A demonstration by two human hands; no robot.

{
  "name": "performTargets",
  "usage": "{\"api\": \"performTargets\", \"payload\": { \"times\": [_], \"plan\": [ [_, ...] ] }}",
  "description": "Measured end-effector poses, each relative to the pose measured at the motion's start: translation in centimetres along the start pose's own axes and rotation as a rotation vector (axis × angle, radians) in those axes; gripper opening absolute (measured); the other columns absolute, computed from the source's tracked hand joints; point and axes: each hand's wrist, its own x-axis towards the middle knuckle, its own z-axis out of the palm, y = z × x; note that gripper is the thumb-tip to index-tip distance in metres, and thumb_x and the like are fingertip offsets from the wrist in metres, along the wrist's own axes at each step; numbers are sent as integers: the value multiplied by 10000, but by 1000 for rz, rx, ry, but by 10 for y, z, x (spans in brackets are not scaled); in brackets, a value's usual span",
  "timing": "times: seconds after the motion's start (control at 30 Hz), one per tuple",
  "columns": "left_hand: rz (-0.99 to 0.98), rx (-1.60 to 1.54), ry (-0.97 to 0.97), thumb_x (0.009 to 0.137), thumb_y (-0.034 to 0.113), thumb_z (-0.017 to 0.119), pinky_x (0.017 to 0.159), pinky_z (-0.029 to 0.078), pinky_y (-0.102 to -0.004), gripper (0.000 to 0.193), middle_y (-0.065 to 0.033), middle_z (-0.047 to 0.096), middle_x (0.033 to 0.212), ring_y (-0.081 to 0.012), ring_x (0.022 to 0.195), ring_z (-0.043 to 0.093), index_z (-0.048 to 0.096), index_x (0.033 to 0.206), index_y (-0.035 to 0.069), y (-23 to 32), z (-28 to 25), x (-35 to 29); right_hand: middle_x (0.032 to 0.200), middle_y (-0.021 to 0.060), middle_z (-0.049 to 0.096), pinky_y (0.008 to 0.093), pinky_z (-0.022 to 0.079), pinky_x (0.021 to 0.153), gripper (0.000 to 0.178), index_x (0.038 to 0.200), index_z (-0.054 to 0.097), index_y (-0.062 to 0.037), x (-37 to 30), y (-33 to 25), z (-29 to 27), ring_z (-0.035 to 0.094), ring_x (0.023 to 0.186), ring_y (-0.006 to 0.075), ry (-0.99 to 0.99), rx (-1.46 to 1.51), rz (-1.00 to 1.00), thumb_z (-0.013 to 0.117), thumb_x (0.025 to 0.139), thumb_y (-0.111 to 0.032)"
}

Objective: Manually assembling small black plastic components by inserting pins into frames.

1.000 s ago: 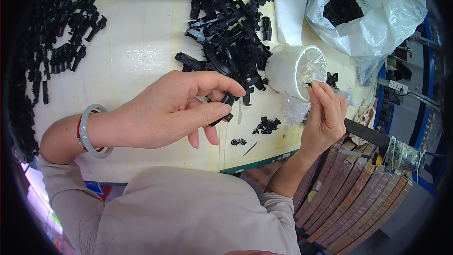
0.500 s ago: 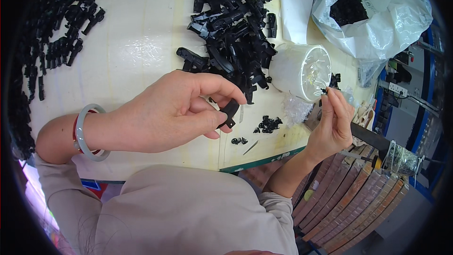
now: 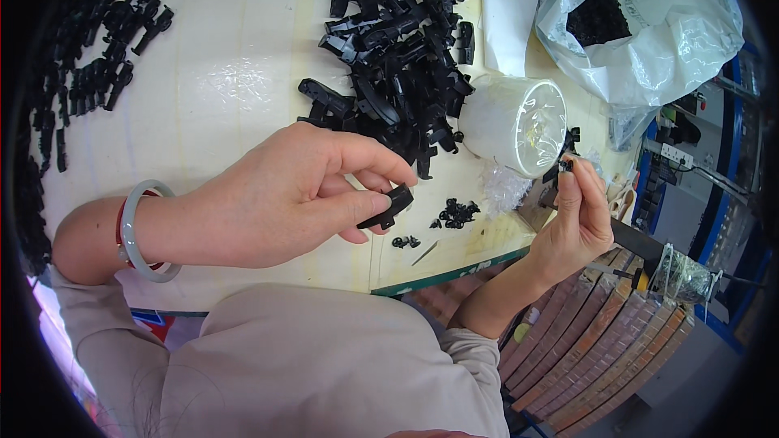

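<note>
Between thumb and fingers of my left hand (image 3: 300,191) is a black plastic part (image 3: 388,207), held tilted above the table's near half. My right hand (image 3: 578,215) is raised at the right, its thumb and fingertips pinched on a small black piece (image 3: 565,165), whose exact shape is too small to make out. Between the two hands lies a little pile of small black pieces (image 3: 458,213) on the table, with a few more (image 3: 405,242) beside it. Beyond my left hand rises a heap of larger black plastic parts (image 3: 398,57).
A clear-wrapped white roll (image 3: 503,122) lies near my right hand. At the far right sits a white plastic bag (image 3: 673,40) with black pieces inside. Many black parts (image 3: 105,85) line the left side. A dark bar (image 3: 633,239) juts beyond the table's right edge.
The black part in my left hand has been turned and now shows a longer, ridged side. My right hand has shifted slightly right and down, still pinching the small piece.
</note>
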Motion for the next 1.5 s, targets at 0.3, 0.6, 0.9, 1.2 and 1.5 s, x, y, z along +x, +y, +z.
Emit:
{"api": "performTargets", "payload": {
  "times": [0.3, 0.6, 0.9, 1.2, 1.5],
  "plan": [
    [9, -172, -94, 926, 19, 489, 871, 520, -292, 371, -91, 584, 1087, -194, 1047, 605, 449, 1294, -5, -2, 4, 5, 849, 137, 671, 261, 439, 673, 261, 896, 674, 35, -24, -30, 19, 565, 752, 199, -114, 41, -183, 697, 651, 124],
    [158, 86, -77, 911, 40, 541, 818, 518, -265, 308, -69, 575, 1061, -137, 921, 605, 545, 1218, 26, -13, 6, 6, 838, 131, 670, 263, 450, 657, 251, 871, 677, 7, -39, -42, 27, 580, 737, 204, -143, 171, -131, 737, 639, 82],
    [226, 299, 57, 833, 27, 649, 659, 502, -193, 372, -29, 580, 955, -60, 859, 575, 563, 1195, 37, -8, 11, 3, 852, 146, 660, 297, 491, 657, 260, 887, 663, 23, -43, -60, 38, 619, 739, 244, -284, 353, -171, 741, 645, 77],
    [153, -134, -77, 882, 35, 603, 832, 519, -267, 269, -69, 645, 1012, -114, 950, 617, 568, 1144, -16, -12, 4, 6, 874, 143, 661, 297, 490, 657, 273, 917, 660, 19, -45, -58, 35, 620, 761, 241, -215, 222, -184, 737, 663, 83],
    [115, -280, -86, 899, 46, 579, 836, 529, -289, 252, -111, 657, 1007, -165, 915, 652, 565, 1142, -20, -16, 8, 8, 879, 130, 661, 293, 489, 671, 273, 938, 662, 13, -46, -54, 42, 619, 769, 246, -271, 174, -241, 718, 679, 81]
  ]
}}
